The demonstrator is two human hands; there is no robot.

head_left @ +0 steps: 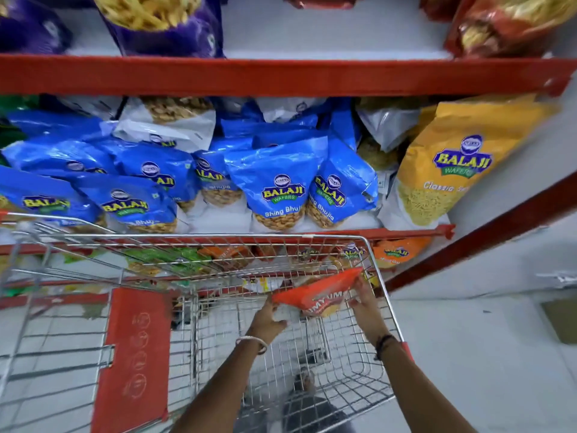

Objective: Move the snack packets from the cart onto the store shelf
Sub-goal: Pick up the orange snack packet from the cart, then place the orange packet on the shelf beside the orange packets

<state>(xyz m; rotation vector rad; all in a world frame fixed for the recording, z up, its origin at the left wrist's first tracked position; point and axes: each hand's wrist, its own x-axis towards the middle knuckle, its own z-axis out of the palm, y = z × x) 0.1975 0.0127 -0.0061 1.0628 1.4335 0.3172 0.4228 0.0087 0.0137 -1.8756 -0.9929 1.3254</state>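
Observation:
Both my hands hold one red snack packet inside the wire cart, near its far right corner. My left hand grips the packet's left lower corner. My right hand holds its right end. The packet is tilted, its right end higher. Past the cart's far rim stands the store shelf with its red front edges. The cart's floor under my hands shows only bare wire.
Blue Balaji packets fill the middle shelf, with a yellow packet leaning at its right end. Purple and red bags sit on the shelf above. Lower shelves hold orange and green packets behind the cart. A red child-seat flap is at the cart's left.

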